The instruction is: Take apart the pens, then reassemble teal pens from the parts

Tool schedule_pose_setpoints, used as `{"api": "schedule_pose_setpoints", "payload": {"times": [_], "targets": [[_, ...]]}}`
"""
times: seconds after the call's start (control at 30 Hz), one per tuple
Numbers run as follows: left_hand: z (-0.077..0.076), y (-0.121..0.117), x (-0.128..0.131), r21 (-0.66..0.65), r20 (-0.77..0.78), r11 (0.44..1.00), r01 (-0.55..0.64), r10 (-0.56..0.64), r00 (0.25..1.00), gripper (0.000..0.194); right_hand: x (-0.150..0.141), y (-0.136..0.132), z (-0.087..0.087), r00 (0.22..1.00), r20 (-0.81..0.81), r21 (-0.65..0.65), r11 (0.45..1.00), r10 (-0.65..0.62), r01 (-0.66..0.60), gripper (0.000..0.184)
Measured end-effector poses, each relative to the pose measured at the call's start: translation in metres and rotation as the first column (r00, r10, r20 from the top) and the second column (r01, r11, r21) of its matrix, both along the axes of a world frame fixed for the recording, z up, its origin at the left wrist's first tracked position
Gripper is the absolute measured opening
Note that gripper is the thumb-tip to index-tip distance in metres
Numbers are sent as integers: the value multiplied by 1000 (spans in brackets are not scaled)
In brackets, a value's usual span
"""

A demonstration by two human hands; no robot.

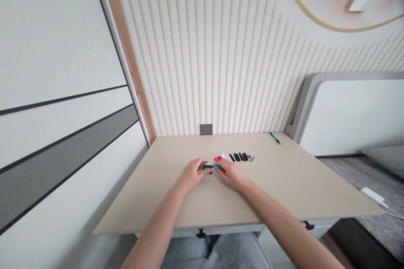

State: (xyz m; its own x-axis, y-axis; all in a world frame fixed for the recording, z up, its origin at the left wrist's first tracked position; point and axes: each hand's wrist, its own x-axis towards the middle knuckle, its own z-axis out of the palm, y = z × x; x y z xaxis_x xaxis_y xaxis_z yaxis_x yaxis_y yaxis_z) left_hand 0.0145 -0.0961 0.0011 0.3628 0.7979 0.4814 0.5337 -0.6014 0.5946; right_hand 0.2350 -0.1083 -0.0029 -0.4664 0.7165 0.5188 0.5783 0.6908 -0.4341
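A pen (213, 167) with a black part and a turquoise part lies level between my two hands, just above the desk. My left hand (191, 173) is closed round its black end. The fingers of my right hand (232, 173) pinch the turquoise end. Small turquoise and dark pieces (210, 172) show beside my left fingertips, partly hidden. Beyond my right hand lies a row of pen parts: pink pieces (218, 158), white tubes (225, 156), several black barrels (239, 157) and small metallic tips (251, 158).
A whole turquoise and black pen (275, 138) lies at the desk's (284, 189) far right corner. A white cabinet (57, 50) rises on the left. Behind the desk is a ribbed wall with a dark socket (206, 129). A grey chair (221, 253) is tucked under the front edge.
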Motion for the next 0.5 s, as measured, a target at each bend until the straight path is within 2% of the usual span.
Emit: {"api": "schedule_pose_setpoints", "payload": {"times": [0.1, 0.23, 0.4, 0.5], "targets": [[2, -1, -1, -9, -28, 1000, -16, 16, 999, 21, 0, 1, 0, 1000, -8, 6, 1000, -1, 1, 21], [7, -2, -3, -55, -75, 998, 29, -33, 997, 27, 2, 1, 1, 1000, 13, 24, 1000, 10, -10, 22], [6, -2, -2, -66, -1, 996, 54, -54, 999, 13, 3, -2, 4, 994, 103, 48, 998, 24, -30, 28], [4, -3, 0, -47, 38, 998, 46, -44, 998, 15, 2, -4, 6, 993, 118, 51, 998, 21, -27, 29]]}}
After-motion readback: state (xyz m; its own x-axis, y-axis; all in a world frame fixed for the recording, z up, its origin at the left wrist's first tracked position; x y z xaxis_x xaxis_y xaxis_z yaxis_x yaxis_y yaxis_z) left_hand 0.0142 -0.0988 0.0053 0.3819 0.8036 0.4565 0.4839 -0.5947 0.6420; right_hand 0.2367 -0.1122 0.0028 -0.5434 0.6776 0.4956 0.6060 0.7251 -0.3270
